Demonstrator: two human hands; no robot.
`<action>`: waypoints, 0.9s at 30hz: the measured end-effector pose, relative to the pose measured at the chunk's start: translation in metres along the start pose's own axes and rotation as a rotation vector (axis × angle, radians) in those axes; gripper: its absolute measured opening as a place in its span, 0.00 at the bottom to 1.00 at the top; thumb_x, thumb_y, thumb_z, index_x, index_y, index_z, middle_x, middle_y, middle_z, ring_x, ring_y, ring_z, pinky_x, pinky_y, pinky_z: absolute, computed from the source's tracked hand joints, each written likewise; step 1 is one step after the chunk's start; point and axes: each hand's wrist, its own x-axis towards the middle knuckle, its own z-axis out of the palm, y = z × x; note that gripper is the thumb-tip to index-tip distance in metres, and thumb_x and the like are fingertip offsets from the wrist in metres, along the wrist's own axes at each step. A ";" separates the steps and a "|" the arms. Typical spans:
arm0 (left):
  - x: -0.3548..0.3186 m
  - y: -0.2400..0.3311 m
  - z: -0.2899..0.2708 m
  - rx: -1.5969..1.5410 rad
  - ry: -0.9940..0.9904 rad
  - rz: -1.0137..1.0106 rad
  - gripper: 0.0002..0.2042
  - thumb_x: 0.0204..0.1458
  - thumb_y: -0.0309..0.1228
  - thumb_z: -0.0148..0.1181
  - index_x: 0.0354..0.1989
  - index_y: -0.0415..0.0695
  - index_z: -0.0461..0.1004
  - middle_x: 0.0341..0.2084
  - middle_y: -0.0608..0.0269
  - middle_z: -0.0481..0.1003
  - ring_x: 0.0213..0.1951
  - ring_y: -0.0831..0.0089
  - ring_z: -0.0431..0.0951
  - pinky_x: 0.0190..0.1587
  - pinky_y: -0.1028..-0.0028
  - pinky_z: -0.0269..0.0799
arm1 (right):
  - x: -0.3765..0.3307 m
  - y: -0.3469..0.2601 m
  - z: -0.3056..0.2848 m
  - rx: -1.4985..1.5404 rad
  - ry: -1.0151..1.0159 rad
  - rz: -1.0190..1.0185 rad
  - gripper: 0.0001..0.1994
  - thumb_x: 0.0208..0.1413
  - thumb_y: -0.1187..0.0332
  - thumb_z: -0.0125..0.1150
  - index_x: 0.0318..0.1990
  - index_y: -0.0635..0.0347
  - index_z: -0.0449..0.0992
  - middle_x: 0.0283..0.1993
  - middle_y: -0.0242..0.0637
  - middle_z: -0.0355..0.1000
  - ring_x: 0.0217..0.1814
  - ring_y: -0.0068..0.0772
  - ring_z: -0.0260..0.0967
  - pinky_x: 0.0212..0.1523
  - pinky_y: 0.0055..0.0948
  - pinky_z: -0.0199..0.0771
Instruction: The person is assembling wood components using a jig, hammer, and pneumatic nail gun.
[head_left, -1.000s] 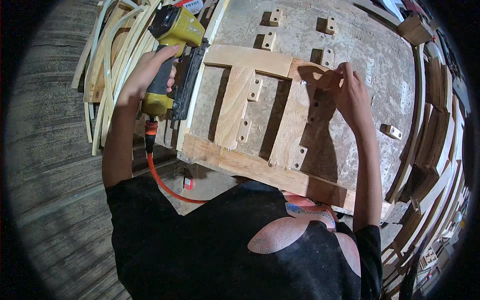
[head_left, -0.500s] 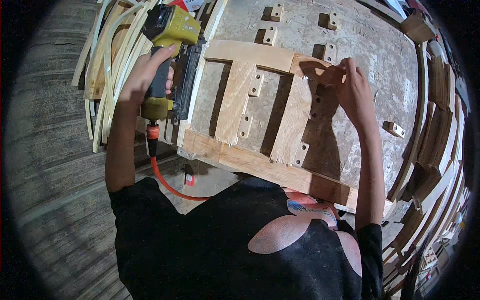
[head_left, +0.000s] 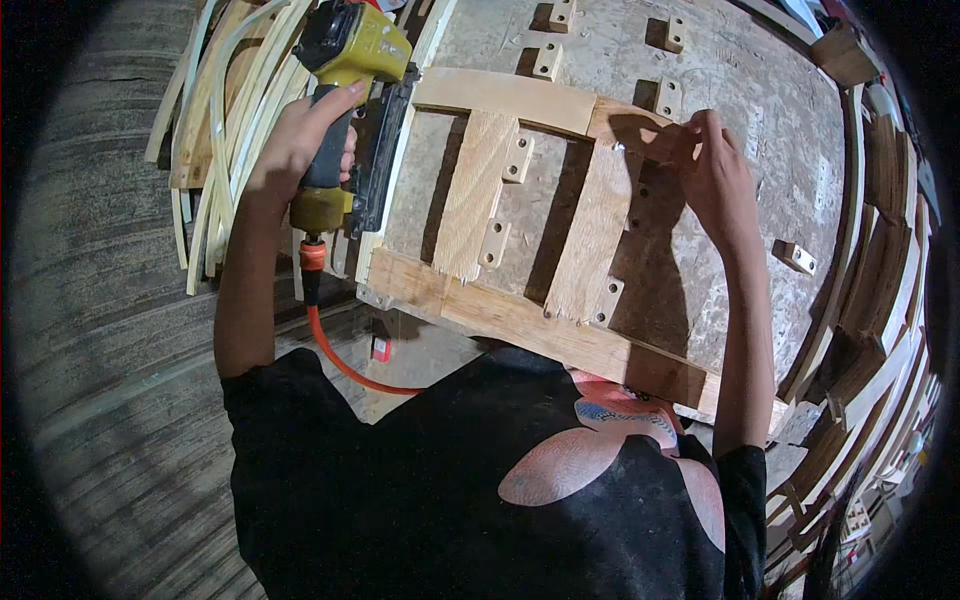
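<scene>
Left grip (head_left: 312,140) wrapped around a pneumatic nailer (head_left: 372,55)
Right grip (head_left: 718,182) at the end of a wooden rail (head_left: 608,120); whether pinching, cannot tell.

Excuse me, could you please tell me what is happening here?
A person's left hand grips a yellow-and-black nail gun with an orange hose, beside the left end of a wooden frame. The right hand is at the right end of the top rail; its exact grip is unclear. The frame lies on a workbench among small wooden blocks with holes.
</scene>
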 end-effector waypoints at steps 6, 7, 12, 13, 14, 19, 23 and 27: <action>-0.009 -0.010 -0.003 -0.035 0.032 0.050 0.27 0.49 0.57 0.57 0.35 0.41 0.69 0.18 0.67 0.69 0.18 0.79 0.71 0.23 0.78 0.70 | 0.000 0.001 0.001 -0.024 -0.007 -0.004 0.16 0.52 0.72 0.59 0.47 0.57 0.61 0.45 0.48 0.71 0.46 0.56 0.70 0.40 0.45 0.72; -0.009 -0.015 -0.008 -0.025 -0.029 0.075 0.31 0.46 0.61 0.57 0.36 0.39 0.69 0.19 0.66 0.69 0.20 0.79 0.71 0.24 0.77 0.71 | 0.000 0.001 0.000 -0.028 -0.003 -0.010 0.16 0.52 0.72 0.59 0.47 0.57 0.61 0.45 0.48 0.71 0.46 0.56 0.70 0.40 0.45 0.72; -0.015 -0.019 -0.003 0.001 -0.093 0.132 0.43 0.36 0.71 0.55 0.41 0.36 0.69 0.23 0.65 0.69 0.22 0.79 0.71 0.27 0.77 0.71 | -0.001 0.002 0.003 -0.041 0.006 0.003 0.16 0.53 0.71 0.58 0.47 0.57 0.61 0.45 0.48 0.71 0.46 0.56 0.70 0.40 0.46 0.72; -0.016 -0.017 0.002 -0.016 -0.046 0.116 0.32 0.45 0.62 0.54 0.37 0.39 0.68 0.20 0.65 0.68 0.20 0.78 0.70 0.24 0.77 0.69 | -0.001 0.003 0.004 -0.041 0.007 -0.007 0.16 0.53 0.71 0.58 0.47 0.57 0.61 0.46 0.48 0.71 0.46 0.56 0.70 0.40 0.46 0.72; -0.017 -0.016 0.004 -0.032 0.001 0.100 0.23 0.53 0.54 0.52 0.32 0.42 0.67 0.17 0.66 0.68 0.17 0.77 0.70 0.21 0.77 0.67 | -0.001 0.004 0.004 -0.040 0.008 -0.019 0.16 0.54 0.71 0.58 0.47 0.56 0.61 0.46 0.49 0.71 0.46 0.56 0.70 0.40 0.46 0.73; -0.021 -0.016 0.000 -0.072 -0.023 0.156 0.29 0.47 0.59 0.56 0.35 0.40 0.69 0.19 0.66 0.68 0.20 0.79 0.70 0.25 0.77 0.69 | -0.001 0.000 0.002 -0.016 0.008 -0.023 0.15 0.53 0.72 0.57 0.47 0.56 0.61 0.45 0.49 0.71 0.46 0.57 0.69 0.40 0.46 0.72; -0.035 0.008 0.006 -0.074 0.014 0.088 0.15 0.54 0.43 0.55 0.29 0.42 0.68 0.17 0.67 0.68 0.19 0.79 0.70 0.23 0.78 0.67 | -0.003 0.002 0.002 -0.002 0.030 -0.036 0.15 0.52 0.74 0.56 0.46 0.56 0.61 0.44 0.48 0.70 0.46 0.57 0.69 0.41 0.46 0.71; -0.042 0.013 -0.016 0.104 -0.267 0.290 0.18 0.53 0.42 0.56 0.39 0.36 0.70 0.26 0.67 0.71 0.26 0.78 0.71 0.32 0.79 0.66 | -0.001 0.000 0.003 0.026 -0.010 0.043 0.16 0.51 0.76 0.56 0.46 0.57 0.60 0.44 0.49 0.70 0.47 0.57 0.68 0.42 0.46 0.70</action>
